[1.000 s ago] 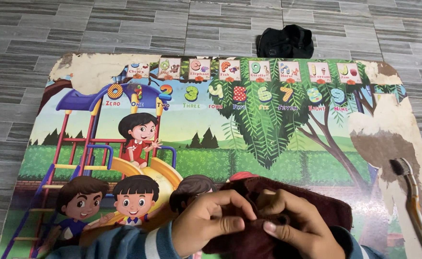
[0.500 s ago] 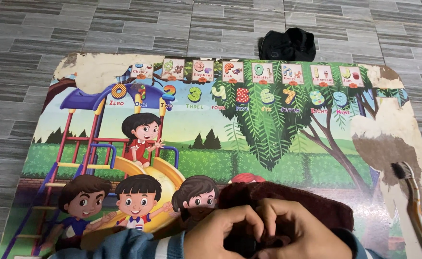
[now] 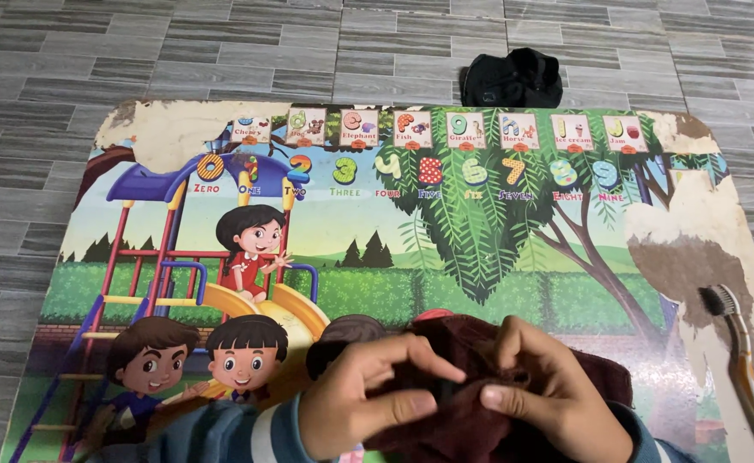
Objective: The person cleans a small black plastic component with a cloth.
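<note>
Two hands work one dark maroon cloth [image 3: 514, 403] at the near edge of a low table [image 3: 162, 133]. The left hand [image 3: 368, 394] lies on the cloth's left side, its fingers [image 3: 411, 351] bent and spread loosely, thumb pressed along the fabric. The right hand [image 3: 548, 386] sits on the cloth's right side with fingers curled down, pinching a fold between thumb and fingertips. The cloth looks soft, thick and knitted, bunched into a rumpled heap under both hands.

The table is one flat rounded board covered with a glossy printed picture of a playground, children, a tree and rows of coloured numerals and small cards. The print has peeled away at the far left corner and along the right side, baring pale and brown patches.

One toothbrush [image 3: 741, 360] lies on the right edge of the table, dark bristles at the far end, orange and pale handle running toward the person. One crumpled black cloth [image 3: 512, 79] rests on the grey tiled floor [image 3: 137, 51] just beyond the table's far edge.
</note>
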